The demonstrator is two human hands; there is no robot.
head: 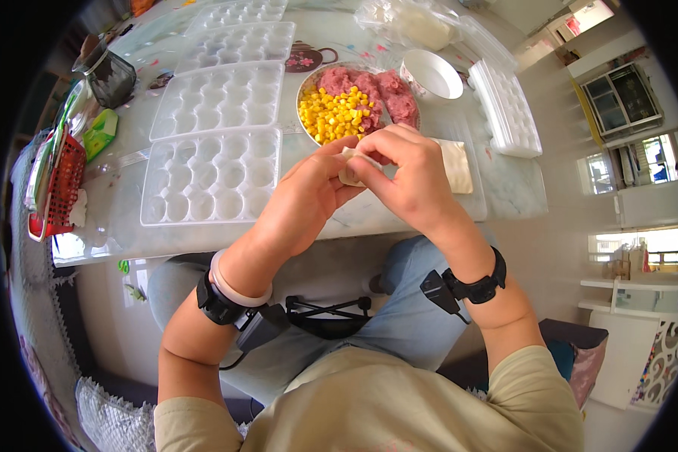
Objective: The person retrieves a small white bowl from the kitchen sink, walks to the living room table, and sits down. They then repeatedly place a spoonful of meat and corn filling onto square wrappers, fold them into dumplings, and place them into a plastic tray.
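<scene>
Between both hands, just in front of the plate, is a small folded dough wrapper (351, 175). My left hand (315, 183) holds it from the left, and the fingers of my right hand (404, 169) pinch its upper and right side. What lies inside the wrapper is hidden. A round plate (300, 90) holds yellow corn kernels (333, 116) on its left and pink minced meat (392, 93) behind and to the right. Square dough wrappers (456, 166) lie in a stack on a clear board right of my right hand. A white bowl (438, 73) stands behind them.
Several clear plastic trays with round hollows (212, 175) run up the table's left side. More trays (508, 110) are stacked at the right. A plastic bag (412, 25) lies at the back. A dark glass jug (110, 76) and a red basket (65, 183) stand far left.
</scene>
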